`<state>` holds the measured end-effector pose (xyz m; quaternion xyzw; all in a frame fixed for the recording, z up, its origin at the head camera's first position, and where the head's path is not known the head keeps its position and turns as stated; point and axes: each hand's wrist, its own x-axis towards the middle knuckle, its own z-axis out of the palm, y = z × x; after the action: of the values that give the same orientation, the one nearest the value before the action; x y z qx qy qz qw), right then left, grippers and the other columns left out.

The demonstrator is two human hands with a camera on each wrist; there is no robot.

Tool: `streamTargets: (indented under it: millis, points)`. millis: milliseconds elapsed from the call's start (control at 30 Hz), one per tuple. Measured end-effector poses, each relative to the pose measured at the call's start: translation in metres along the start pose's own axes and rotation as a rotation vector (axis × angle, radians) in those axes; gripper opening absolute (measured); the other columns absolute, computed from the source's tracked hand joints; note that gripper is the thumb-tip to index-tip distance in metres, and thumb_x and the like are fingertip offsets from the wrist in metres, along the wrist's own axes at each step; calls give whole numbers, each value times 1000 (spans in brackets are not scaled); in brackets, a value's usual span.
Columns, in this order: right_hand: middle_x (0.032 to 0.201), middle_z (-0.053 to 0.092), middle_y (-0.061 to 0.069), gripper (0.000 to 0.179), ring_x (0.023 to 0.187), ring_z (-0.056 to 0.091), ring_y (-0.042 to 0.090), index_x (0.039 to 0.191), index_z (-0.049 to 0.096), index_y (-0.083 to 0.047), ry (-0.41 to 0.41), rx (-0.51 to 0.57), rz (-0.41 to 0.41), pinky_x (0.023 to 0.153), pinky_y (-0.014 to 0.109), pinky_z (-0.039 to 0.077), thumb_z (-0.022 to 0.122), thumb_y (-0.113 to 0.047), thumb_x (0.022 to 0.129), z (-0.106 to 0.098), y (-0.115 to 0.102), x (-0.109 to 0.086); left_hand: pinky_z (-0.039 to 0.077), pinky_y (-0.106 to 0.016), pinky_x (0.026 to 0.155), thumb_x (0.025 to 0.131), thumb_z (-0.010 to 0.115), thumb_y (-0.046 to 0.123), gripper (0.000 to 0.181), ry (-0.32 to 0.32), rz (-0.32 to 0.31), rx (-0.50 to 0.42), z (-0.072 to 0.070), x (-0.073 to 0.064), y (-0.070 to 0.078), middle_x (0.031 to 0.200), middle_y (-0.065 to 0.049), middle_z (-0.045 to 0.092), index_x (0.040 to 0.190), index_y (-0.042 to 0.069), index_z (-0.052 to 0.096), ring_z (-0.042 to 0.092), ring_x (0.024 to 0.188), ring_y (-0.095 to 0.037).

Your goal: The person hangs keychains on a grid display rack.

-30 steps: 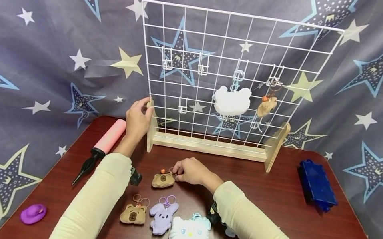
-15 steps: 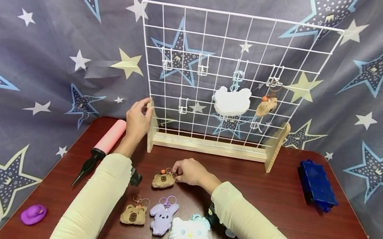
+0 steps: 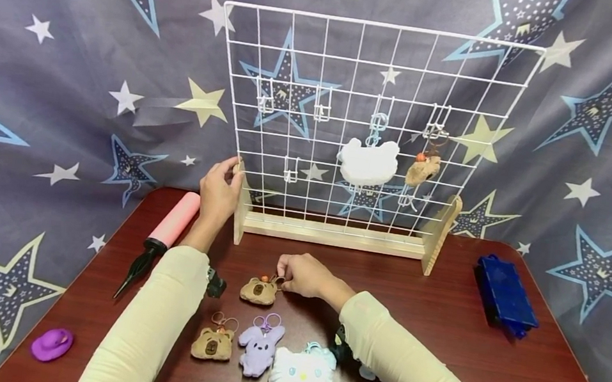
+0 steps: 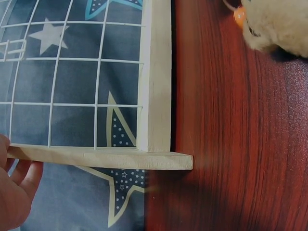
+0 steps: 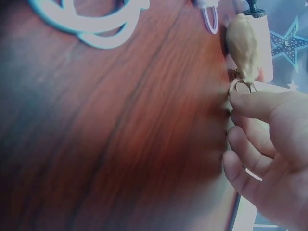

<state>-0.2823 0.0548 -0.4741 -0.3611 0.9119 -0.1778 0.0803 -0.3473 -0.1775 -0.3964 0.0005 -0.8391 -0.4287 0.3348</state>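
My left hand (image 3: 220,192) grips the top of the wooden side post of a white wire grid rack (image 3: 320,233); in the left wrist view its fingers (image 4: 30,179) curl at the post. With thumb and fingertips my right hand (image 3: 308,275) pinches the metal ring of a brown plush bear keychain (image 3: 258,291) low over the table. The right wrist view shows the ring (image 5: 240,86) at the thumb tip and the plush beyond it. Nearer me lie another bear keychain (image 3: 212,344), a purple bunny keychain (image 3: 260,349) and a white cat keychain (image 3: 301,377).
On the rack hang a white plush (image 3: 367,163) and a small brown plush (image 3: 422,170), with several bare hooks (image 3: 265,104) beside them. A pink pump (image 3: 177,216) and purple hat-shaped item (image 3: 52,345) lie left; a blue case (image 3: 507,295) lies right.
The bear keychain at my right hand has turned slightly, its ring and orange bead shifting toward the fingers. My left hand keeps its place on the rack.
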Motion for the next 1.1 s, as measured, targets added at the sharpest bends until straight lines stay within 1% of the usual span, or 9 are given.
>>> streamTargets:
  millis: [167, 300, 500, 700, 933, 1100]
  points:
    - [79, 77, -10, 18, 76, 68, 2, 92, 65, -19, -20, 68, -10, 80, 26, 53, 79, -10, 85, -5, 5, -4, 55, -44, 95, 96, 68, 12, 33, -3, 4, -5, -1, 0, 1, 116, -20, 71, 128, 7, 70, 73, 103, -34]
    - [79, 77, -11, 18, 74, 66, 0, 97, 69, -20, -13, 97, -31, 82, 27, 52, 79, -10, 85, -10, 9, -8, 56, -44, 95, 96, 68, 11, 33, -4, 5, -9, -1, 0, 1, 116, -21, 71, 129, 7, 70, 73, 104, -34]
    - [78, 77, -13, 18, 73, 67, -2, 102, 74, -18, 24, 149, -64, 77, 24, 53, 78, -9, 86, -19, 11, -15, 57, -44, 95, 95, 69, 10, 34, 2, -1, -22, -1, 2, 2, 118, -21, 71, 129, 6, 70, 73, 105, -34]
    - [80, 77, -14, 18, 72, 67, -2, 102, 73, -21, 63, 190, -67, 78, 23, 52, 79, -12, 87, -31, 12, -23, 56, -43, 95, 96, 68, 11, 34, 1, -13, -14, -1, 1, 1, 117, -21, 71, 129, 7, 70, 73, 104, -34]
    - [83, 76, -8, 20, 75, 66, 2, 106, 73, -18, 149, 264, -58, 69, 20, 52, 77, -10, 88, -46, 14, -33, 56, -44, 95, 96, 68, 11, 33, 1, 1, -11, -1, -1, 1, 116, -21, 71, 129, 7, 70, 73, 105, -34]
    - [85, 77, -4, 21, 78, 71, 6, 109, 73, -16, 181, 325, -61, 72, 22, 55, 76, -9, 89, -56, 18, -38, 56, -44, 95, 96, 68, 11, 33, 5, 1, -16, 0, -1, 0, 116, -21, 71, 128, 7, 70, 73, 104, -34]
